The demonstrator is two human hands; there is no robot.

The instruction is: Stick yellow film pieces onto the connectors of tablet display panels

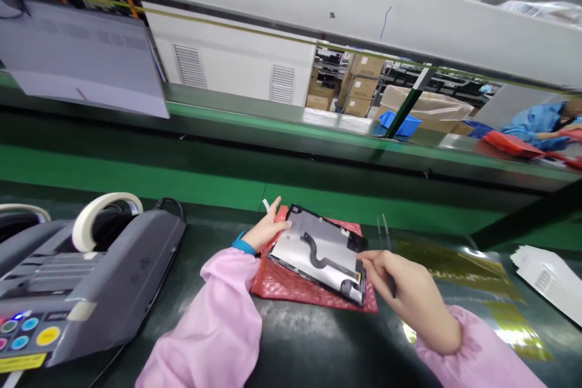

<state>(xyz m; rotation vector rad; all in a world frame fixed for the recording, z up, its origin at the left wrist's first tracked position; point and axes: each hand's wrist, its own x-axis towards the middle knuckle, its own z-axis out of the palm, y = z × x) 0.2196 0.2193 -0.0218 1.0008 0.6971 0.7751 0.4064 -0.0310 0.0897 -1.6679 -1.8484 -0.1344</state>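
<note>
A flat silver panel point(313, 248) with a black frame and a black ribbon cable across its back is tilted up over a red bubble-wrap bag point(291, 285) on the dark bench. My left hand point(267, 229) grips the panel's left edge, thumb on top, with a small strip of white tape sticking up from a finger. My right hand point(404, 294) pinches the panel's right edge near the lower corner. Both arms wear pink sleeves.
A grey tape dispenser machine point(86, 291) with a white tape roll point(104, 209) and coloured buttons stands at the left. A stack of white sheets point(548, 276) lies at the right. A green conveyor point(282, 191) runs behind. A person in blue point(541, 124) works far right.
</note>
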